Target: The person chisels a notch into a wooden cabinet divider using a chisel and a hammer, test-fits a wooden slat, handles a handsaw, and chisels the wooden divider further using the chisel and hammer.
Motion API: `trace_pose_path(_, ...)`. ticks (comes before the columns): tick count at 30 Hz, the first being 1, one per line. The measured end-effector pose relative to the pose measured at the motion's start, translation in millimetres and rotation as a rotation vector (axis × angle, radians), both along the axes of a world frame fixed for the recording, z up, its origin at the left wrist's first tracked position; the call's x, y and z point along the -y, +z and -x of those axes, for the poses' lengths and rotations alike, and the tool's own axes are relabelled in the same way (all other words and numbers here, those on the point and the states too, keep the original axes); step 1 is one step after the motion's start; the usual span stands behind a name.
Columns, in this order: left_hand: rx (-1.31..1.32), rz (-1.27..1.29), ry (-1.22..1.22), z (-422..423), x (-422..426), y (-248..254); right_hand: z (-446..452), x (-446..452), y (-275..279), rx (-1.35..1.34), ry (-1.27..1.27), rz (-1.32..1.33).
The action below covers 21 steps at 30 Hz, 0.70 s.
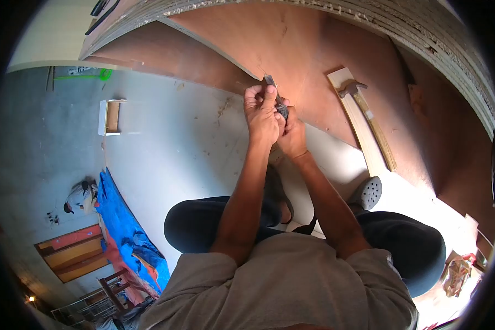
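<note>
Both hands meet in front of me over a small dark, narrow object (269,81), whose lower part looks black and crumpled; its exact kind is unclear. My left hand (263,116) pinches its upper part between thumb and fingers. Just below and to the right, my right hand (293,135) is closed around the lower black part. Thin, light strands seem to stick out at the top. Right of the hands, a claw hammer (371,113) with a wooden handle lies on a pale wooden board (351,118). Neither hand touches the hammer.
Brown plywood sheets (291,38) lie ahead, with rough stacked edges (423,41) curving above. A pale floor (170,148) stretches left, where a small open box (111,117) stands. Farther off lies a blue tarp (121,214). A grey clog (368,192) is on my foot.
</note>
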State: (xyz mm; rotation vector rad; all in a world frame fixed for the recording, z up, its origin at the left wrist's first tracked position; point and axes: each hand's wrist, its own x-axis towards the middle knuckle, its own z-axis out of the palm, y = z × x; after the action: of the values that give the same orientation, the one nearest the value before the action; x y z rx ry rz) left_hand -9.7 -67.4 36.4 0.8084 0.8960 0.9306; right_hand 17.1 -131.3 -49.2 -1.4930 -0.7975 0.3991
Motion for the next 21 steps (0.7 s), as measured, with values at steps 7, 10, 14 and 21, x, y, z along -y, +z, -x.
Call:
trace_pose_path(7, 0.047, -0.037, -0.025, 3.4, -6.1, 13.6, -1.5, -8.5, 8.4, 0.009, 0.036, 0.014)
trace_pose_path(10, 0.027, -0.04, -0.029, 8.2, -4.6, 10.6, 10.5, -3.7, 8.6, 0.006, 0.015, 0.03)
trace_pose_path(14, 0.038, -0.083, -0.029, 2.0, 2.3, -1.5, 8.9, 1.2, 2.7, 0.033, -0.047, -0.04)
trace_pose_path(21, -0.004, -0.038, -0.047, 4.8, -0.6, 9.9, 12.1, 0.4, 5.7, 0.003, -0.026, 0.024)
